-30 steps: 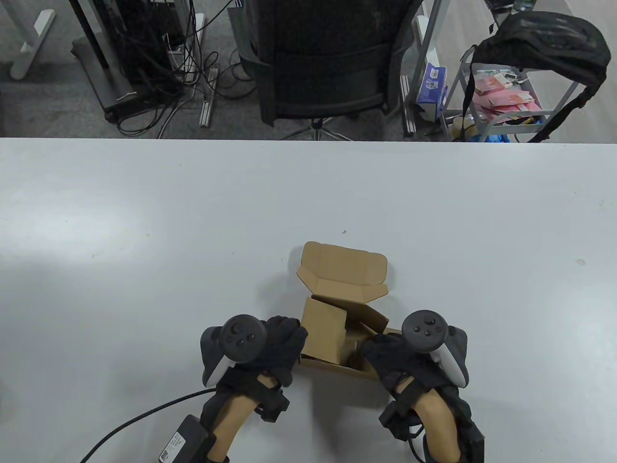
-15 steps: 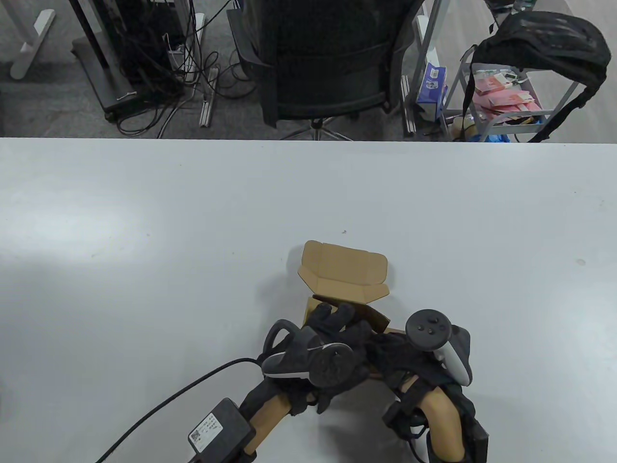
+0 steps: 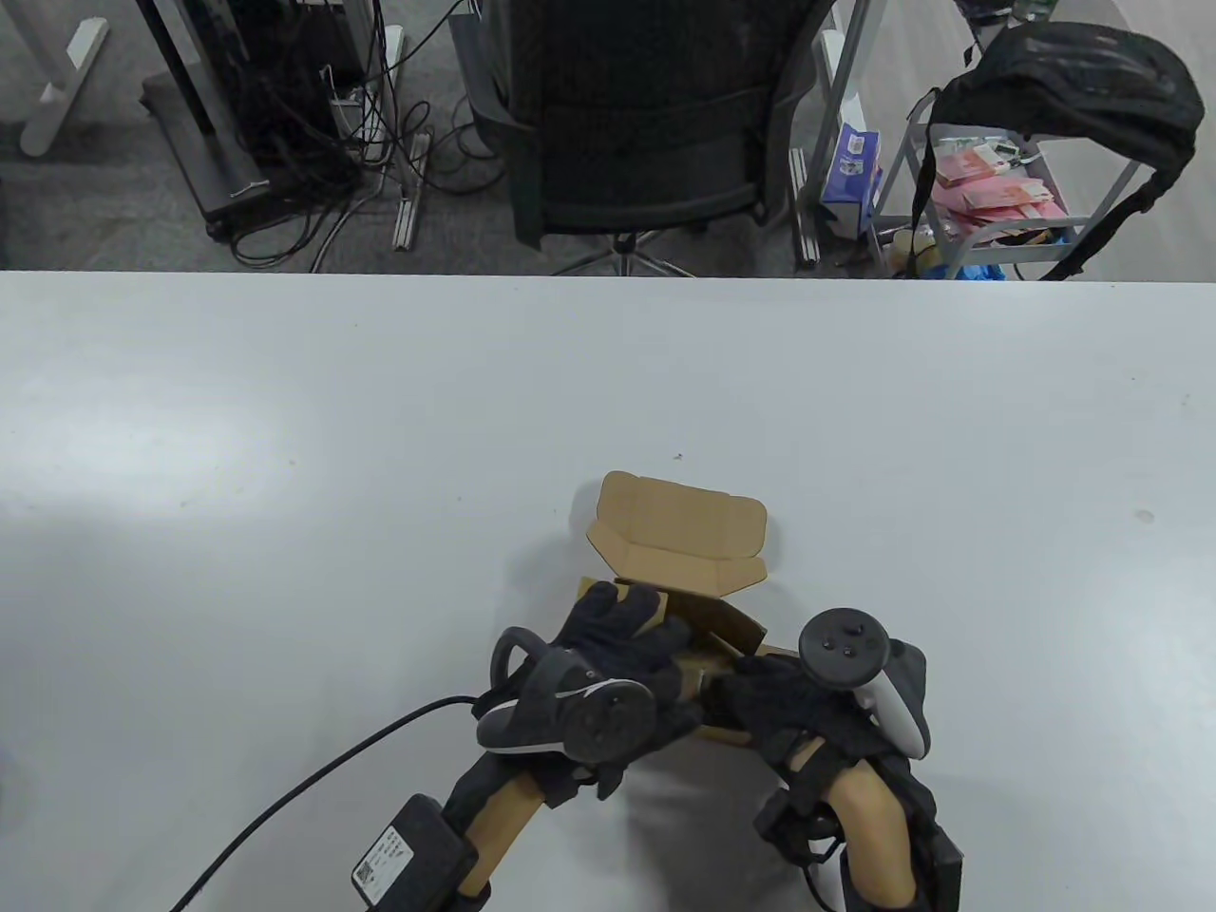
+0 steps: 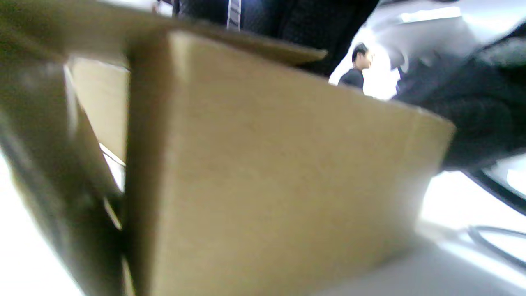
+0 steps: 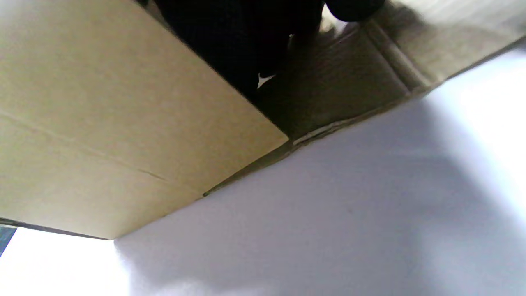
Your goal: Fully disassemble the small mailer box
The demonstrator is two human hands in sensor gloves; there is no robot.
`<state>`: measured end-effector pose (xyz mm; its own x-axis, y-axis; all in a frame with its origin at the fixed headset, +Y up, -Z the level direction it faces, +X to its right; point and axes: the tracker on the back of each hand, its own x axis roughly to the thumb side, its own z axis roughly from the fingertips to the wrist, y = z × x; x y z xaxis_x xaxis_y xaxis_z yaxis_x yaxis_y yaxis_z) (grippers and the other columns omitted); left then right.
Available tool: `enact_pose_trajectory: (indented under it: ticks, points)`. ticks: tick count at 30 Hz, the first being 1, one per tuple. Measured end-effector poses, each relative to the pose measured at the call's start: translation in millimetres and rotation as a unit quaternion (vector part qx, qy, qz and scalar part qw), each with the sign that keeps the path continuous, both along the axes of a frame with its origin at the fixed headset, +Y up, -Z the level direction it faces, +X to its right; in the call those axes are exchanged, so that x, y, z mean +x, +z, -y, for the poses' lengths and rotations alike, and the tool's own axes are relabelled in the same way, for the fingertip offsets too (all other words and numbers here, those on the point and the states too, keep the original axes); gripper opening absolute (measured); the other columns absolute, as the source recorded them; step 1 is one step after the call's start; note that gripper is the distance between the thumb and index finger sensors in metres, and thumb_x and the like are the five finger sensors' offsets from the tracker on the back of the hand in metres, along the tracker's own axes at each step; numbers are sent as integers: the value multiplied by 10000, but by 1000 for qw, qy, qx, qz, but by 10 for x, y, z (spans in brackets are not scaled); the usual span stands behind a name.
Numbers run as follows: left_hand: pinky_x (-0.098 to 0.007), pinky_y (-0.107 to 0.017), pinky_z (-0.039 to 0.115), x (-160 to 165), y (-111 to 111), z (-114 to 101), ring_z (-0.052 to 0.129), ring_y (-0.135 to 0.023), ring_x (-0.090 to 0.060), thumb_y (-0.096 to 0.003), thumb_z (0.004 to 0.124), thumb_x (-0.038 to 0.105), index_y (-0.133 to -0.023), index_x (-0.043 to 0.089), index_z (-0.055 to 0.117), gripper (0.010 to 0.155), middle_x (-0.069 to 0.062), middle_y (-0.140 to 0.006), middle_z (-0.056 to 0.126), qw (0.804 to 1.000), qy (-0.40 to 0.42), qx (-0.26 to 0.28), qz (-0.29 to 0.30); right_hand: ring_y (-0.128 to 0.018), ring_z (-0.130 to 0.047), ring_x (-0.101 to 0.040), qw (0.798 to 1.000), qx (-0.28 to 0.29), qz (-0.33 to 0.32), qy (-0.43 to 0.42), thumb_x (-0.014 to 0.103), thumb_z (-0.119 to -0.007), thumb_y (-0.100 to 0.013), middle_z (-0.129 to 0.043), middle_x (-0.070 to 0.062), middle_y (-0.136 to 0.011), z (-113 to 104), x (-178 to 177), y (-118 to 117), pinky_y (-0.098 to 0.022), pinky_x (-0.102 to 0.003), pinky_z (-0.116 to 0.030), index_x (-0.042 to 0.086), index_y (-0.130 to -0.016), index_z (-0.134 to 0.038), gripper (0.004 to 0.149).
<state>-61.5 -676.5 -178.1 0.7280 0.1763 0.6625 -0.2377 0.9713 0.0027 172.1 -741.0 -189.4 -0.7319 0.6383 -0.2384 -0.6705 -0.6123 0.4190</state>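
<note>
A small brown cardboard mailer box (image 3: 679, 556) stands on the white table (image 3: 380, 427) near the front, its lid flap raised at the far side. My left hand (image 3: 617, 632) lies over the box's left wall, fingers spread on the cardboard. My right hand (image 3: 769, 693) holds the box's right near corner. The left wrist view shows a box wall (image 4: 267, 172) close up. The right wrist view shows the box's side (image 5: 102, 123) with dark gloved fingers (image 5: 246, 41) on it.
A black office chair (image 3: 636, 123) stands beyond the table's far edge. A metal cart (image 3: 997, 199) with a black bag is at the back right. A cable (image 3: 313, 788) and a small black unit (image 3: 408, 850) trail from my left wrist.
My left hand moved from beside the box's left side onto the box, then slid left, pushing the left wall outward. My right hand stayed at the right corner.
</note>
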Motion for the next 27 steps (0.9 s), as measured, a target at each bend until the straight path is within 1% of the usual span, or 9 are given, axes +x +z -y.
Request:
enact_pose_trajectory:
  ticks: [5,8,11,12,14,15,20,25,27]
  points:
    - [-627,-773,438,-412,-57,33,635,-1038,-359,-420,586,669,-732,184,952,683,7,-989,851,999,4,-4,-45,-941,-445,-259,1000,0,6,3,511,-662,-382,-641,-9,-958,3,-4,2,-661,-464,-451,105,-790,-838,602]
    - [-633,-771,427,-676,-148,70,644,-1026,-377,-424,587,666,-708,162,975,697,-23,-946,890,995,15,-42,-85,-940,-447,-265,1000,4,10,10,512,-664,-381,-643,-13,-955,-1,-24,7,-661,-468,-451,102,-786,-839,602]
    - [-632,-766,427,-884,-213,54,650,-1015,-382,-425,594,659,-692,137,985,705,-60,-910,906,991,38,-43,-120,-939,-447,-267,1000,6,11,13,513,-665,-380,-643,-14,-954,1,-29,8,-660,-470,-451,103,-786,-837,603]
    - [-628,-769,422,-969,-234,42,637,-1019,-385,-427,592,658,-684,134,994,708,-76,-878,930,987,35,-43,-148,-939,-447,-266,1000,6,11,14,514,-665,-381,-642,-13,-954,1,-28,7,-662,-467,-450,104,-786,-837,601]
    - [-622,-771,421,-1115,-270,43,606,-1036,-384,-438,589,665,-708,157,991,701,-67,-884,932,978,13,-40,-205,-940,-447,-265,1000,7,9,17,517,-667,-381,-641,-11,-955,1,-30,8,-660,-469,-453,107,-787,-836,602]
    - [-627,-772,412,-1190,-296,75,591,-1041,-395,-441,587,666,-728,164,984,701,-65,-896,924,970,-4,-57,-235,-940,-449,-269,1000,9,7,20,517,-672,-381,-641,-14,-955,-3,-36,6,-660,-472,-455,106,-787,-835,600]
    - [-625,-771,415,-1340,-403,289,610,-1035,-394,-449,598,659,-787,177,973,698,-79,-886,939,953,-16,-143,-267,-926,-493,-335,998,35,-1,47,506,-711,-376,-669,-74,-946,-60,-124,15,-648,-516,-491,68,-777,-846,609]
    - [-629,-752,471,-1343,-443,388,710,-983,-396,-455,599,654,-806,175,962,696,-81,-896,931,939,-40,-201,-275,-874,-641,-411,994,77,-21,77,498,-772,-356,-793,-145,-891,-159,-205,33,-596,-572,-582,47,-721,-910,596]
    - [-631,-750,471,-1328,-433,372,713,-977,-401,-454,604,648,-814,159,958,703,-99,-899,930,939,-32,-200,-277,-847,-690,-435,993,86,-26,80,495,-789,-349,-826,-160,-872,-187,-218,41,-576,-584,-603,45,-708,-924,591]
